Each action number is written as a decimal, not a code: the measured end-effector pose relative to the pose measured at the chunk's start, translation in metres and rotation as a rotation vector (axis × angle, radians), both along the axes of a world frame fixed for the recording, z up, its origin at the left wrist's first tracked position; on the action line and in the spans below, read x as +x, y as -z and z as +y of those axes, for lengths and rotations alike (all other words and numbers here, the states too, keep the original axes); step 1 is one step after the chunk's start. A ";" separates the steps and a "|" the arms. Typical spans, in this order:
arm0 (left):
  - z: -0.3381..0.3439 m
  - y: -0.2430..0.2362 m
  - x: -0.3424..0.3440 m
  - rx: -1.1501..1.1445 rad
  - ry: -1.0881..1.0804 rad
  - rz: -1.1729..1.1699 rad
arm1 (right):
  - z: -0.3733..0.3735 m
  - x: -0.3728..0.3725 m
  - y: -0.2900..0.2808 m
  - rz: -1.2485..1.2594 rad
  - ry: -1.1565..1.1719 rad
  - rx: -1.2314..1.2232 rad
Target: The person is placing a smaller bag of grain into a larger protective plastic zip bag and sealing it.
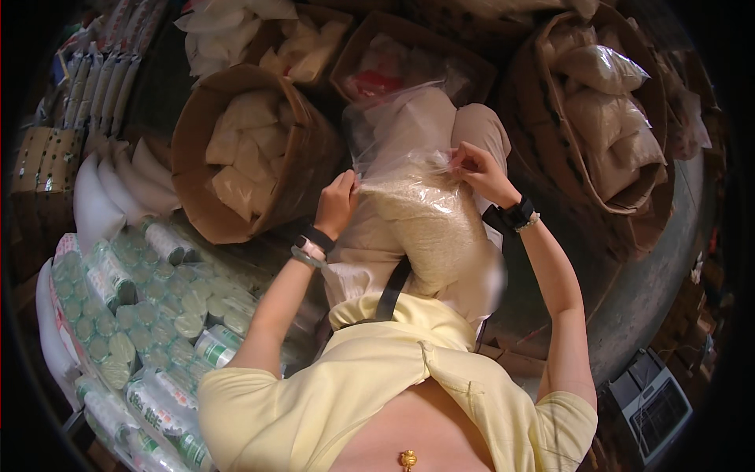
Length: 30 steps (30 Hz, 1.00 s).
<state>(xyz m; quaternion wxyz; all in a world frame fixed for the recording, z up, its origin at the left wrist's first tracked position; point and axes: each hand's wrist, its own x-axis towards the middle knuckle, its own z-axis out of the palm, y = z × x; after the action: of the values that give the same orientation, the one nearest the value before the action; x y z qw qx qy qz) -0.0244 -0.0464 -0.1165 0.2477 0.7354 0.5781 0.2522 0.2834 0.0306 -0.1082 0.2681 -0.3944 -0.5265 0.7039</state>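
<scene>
Fingers of the left hand (338, 203) and right hand (480, 171) pinch the clear bag (429, 203); glare partly obscures its grainy contents (442, 250).

The person's lap (366, 271) carried a clear bag of pale grains (440, 228), filled part toward its near edge. Open cardboard boxes (311, 169) stood on the far left and right of the greenish-grey floor (605, 291).
</scene>
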 end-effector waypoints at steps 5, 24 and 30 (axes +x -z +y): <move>-0.042 -0.014 0.024 -0.032 -0.280 -0.004 | 0.000 -0.005 0.001 -0.074 -0.028 0.022; -0.014 -0.015 0.077 -0.265 -0.267 -0.131 | -0.048 0.030 -0.005 -0.098 0.323 -0.598; -0.008 -0.018 0.092 -0.362 -0.229 -0.285 | -0.104 0.038 -0.020 0.127 0.558 -0.599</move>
<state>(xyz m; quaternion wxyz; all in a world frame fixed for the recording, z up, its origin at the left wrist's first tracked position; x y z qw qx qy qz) 0.0675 -0.0547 -0.0985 0.4239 0.5658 0.6527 0.2723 0.3211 -0.0731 -0.0879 0.3541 -0.5381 -0.1538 0.7492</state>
